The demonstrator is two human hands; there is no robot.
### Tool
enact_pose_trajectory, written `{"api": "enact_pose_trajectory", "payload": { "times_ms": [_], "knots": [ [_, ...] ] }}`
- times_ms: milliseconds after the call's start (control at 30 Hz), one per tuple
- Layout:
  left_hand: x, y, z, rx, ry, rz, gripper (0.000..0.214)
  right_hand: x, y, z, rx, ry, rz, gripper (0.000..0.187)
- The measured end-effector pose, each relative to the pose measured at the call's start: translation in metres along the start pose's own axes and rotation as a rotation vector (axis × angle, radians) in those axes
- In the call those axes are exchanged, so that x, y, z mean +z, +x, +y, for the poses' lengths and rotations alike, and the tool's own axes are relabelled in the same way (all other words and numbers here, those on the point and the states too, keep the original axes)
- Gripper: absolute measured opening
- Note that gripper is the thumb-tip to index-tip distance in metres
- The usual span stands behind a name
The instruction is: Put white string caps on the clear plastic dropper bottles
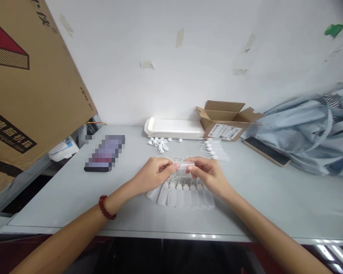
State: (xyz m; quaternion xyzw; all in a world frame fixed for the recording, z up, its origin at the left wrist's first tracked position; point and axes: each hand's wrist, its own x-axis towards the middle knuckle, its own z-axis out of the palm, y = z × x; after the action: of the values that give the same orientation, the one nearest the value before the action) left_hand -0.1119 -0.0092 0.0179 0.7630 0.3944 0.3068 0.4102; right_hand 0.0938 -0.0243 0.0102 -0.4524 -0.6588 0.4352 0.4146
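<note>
Both my hands meet over the middle of the grey table [274, 198]. My left hand [154, 173] and my right hand [207, 173] pinch the two ends of one small translucent plastic bottle [185, 166], held level between them. Just below, a row of several similar small bottles [183, 194] lies side by side on the table. A red bead bracelet [105, 207] circles my left wrist. Farther back lie a scatter of small white caps [159, 144] and a few more bottles [215, 150].
A stack of white trays [174, 128] and an open cardboard box [225, 120] stand against the back wall. A phone [265, 150] and a blue garment [308, 129] lie at right. A dark blurred item [104, 154] lies at left, under a big leaning cardboard box [28, 83].
</note>
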Motion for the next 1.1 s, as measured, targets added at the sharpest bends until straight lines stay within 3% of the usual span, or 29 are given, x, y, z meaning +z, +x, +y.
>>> {"api": "enact_pose_trajectory", "payload": {
  "times_ms": [167,367,767,1100],
  "knots": [
    [0.001,0.0,0.0,-0.075,-0.107,-0.039,0.047,0.0,0.0,0.0,-0.04,-0.032,-0.001,0.028],
    [0.003,-0.001,0.001,-0.08,-0.069,-0.033,0.043,0.0,-0.001,0.0,-0.033,-0.037,0.0,0.027],
    [0.007,-0.003,0.002,0.1,0.168,0.073,0.027,-0.002,0.0,0.001,0.047,0.055,0.01,0.031],
    [0.01,-0.005,-0.008,0.383,0.435,0.14,0.019,-0.002,0.003,-0.006,0.175,0.151,-0.065,0.038]
  ]
}}
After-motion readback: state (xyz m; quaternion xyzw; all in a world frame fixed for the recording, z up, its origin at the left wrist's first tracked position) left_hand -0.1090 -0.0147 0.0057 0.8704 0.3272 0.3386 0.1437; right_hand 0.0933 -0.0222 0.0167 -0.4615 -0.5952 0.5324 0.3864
